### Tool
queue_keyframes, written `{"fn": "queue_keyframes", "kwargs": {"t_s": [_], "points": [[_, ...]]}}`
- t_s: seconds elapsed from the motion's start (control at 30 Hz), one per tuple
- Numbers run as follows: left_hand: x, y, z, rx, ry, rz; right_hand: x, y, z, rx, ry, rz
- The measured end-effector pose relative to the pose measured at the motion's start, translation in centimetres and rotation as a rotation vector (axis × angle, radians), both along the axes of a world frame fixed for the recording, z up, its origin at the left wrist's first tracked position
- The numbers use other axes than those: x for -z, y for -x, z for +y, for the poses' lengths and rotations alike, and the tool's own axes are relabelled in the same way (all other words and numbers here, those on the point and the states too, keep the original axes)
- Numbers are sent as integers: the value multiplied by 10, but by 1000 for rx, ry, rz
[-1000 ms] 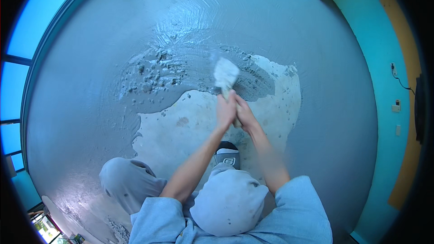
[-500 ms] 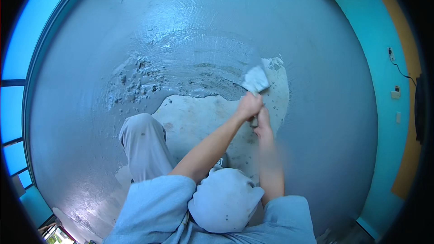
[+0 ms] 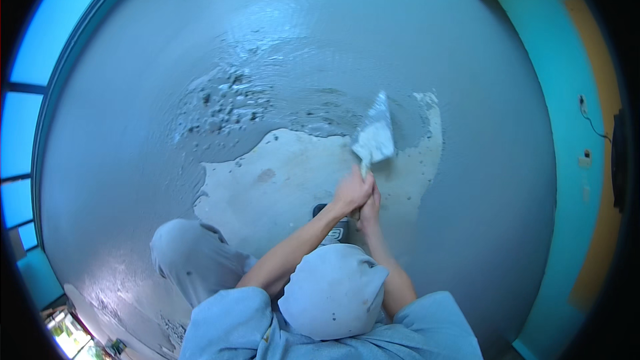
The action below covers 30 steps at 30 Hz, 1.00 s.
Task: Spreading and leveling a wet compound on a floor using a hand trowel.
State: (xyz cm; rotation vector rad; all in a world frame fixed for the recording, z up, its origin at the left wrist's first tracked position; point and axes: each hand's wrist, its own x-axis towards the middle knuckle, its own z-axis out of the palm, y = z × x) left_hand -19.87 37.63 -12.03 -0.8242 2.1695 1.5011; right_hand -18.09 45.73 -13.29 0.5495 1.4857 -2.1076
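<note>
Both hands were clasped together around the handle of a flat, pointed metal trowel (image 3: 375, 137) smeared with pale grey mortar: the left hand (image 3: 351, 192) gripped on top, the right hand (image 3: 369, 208) wrapped just below and beside it. Its blade lay tilted against the wet grey cement floor (image 3: 467, 60), at the upper right edge of a bare, cream-coloured patch of irregular outline (image 3: 280, 187). Lumpy, rough mortar clumps (image 3: 223, 103) sat upper left of that patch, while smoother, glossy screed spread beyond. A turquoise wall (image 3: 567, 160) curved along the right.
</note>
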Motion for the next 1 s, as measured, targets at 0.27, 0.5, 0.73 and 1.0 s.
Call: {"fn": "queue_keyframes", "kwargs": {"t_s": [0.27, 0.5, 0.73, 1.0], "points": [[32, -56, -88, -839, -18, 285, 0, 21, -109, -896, 32, 300], [31, -18, -55, -935, -290, 255, -8, 57, -74, -918, -158, 64], [27, 77, 53, -248, -180, 101, -23, 112, 57, -438, -274, -88], [10, 75, 142, 419, -37, -16, 35, 42, 147, 382, 73, -227]]}}
